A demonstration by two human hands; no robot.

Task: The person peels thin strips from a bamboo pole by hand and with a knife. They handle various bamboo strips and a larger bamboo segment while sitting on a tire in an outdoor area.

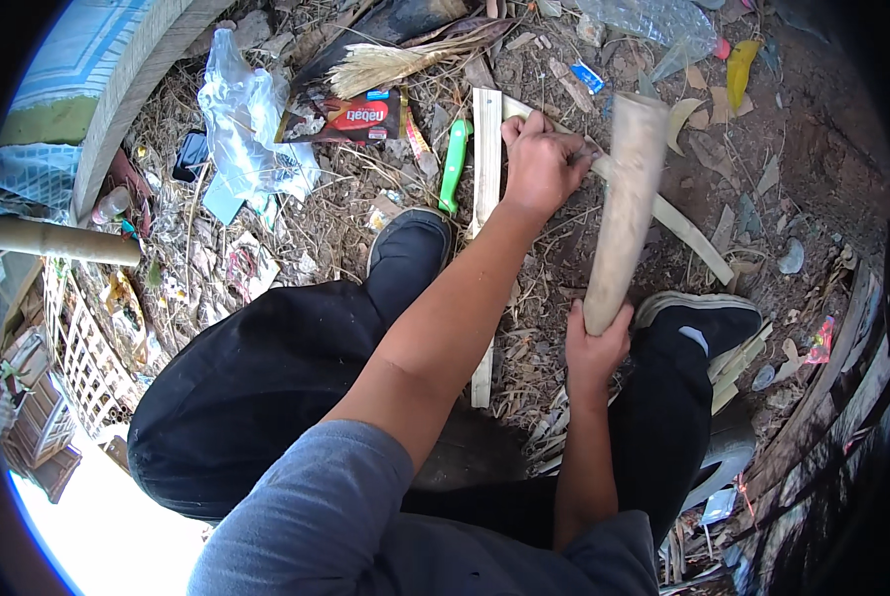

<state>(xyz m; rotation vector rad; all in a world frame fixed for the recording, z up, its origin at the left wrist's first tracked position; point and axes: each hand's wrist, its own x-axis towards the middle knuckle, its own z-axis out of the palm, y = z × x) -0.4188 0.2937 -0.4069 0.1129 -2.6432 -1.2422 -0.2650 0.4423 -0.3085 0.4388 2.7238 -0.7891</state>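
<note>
My right hand (596, 348) grips the near end of a thick pale wooden club (624, 214), which points away from me and looks blurred. My left hand (541, 164) is closed on something at the far end of a thin bamboo strip (688, 233) that lies slanting on the ground, close to the club's head. What exactly the left hand holds is hidden by its fingers. A long flat pale slat (485, 164) lies on the ground under my left forearm. My black shoes (410, 248) stand to either side.
A green-handled tool (454, 164) lies left of the slat. Plastic bags (241, 124), a red snack wrapper (350, 116), a clear bottle (653, 22), dry leaves and bamboo scraps litter the dirt. A bamboo pole (57, 240) and a curved wooden rim (132, 84) stand at left.
</note>
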